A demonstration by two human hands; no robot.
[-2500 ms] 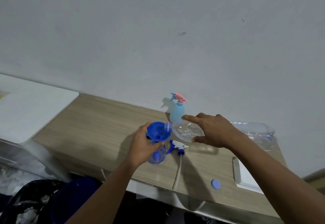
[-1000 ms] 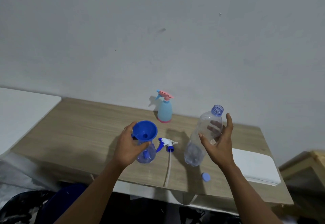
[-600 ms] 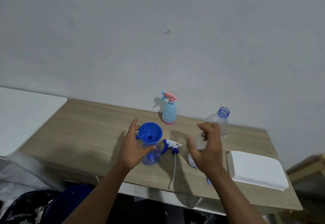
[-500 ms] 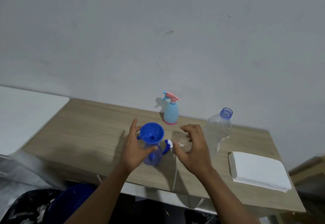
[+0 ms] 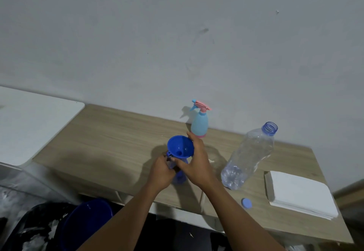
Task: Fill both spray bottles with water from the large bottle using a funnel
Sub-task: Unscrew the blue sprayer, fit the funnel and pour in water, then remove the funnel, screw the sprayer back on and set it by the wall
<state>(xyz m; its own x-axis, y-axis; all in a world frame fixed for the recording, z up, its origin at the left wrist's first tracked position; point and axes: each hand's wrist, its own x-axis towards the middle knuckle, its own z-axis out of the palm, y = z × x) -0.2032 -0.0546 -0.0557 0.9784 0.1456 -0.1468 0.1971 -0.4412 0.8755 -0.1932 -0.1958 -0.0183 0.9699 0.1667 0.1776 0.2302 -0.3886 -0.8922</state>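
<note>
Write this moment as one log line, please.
left hand holds spray bottle | right hand grips funnel atop it | large bottle upright, uncapped, unheld | pink-topped bottle untouched

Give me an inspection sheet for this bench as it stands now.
Surface: wooden table, set against the wall.
Job's things: blue funnel seated in the clear spray bottle; pink-topped spray bottle upright by the wall, head on; large bottle uncapped, standing, nearly empty by the look.
Clutter: blue cap loose on the table; white stack at the right end.
Hands: left hand grips the clear spray bottle's neck; right hand holds the funnel.
Cables: nothing seen.
Surroundings: grey wall; white counter to the left; blue bucket below.
</note>
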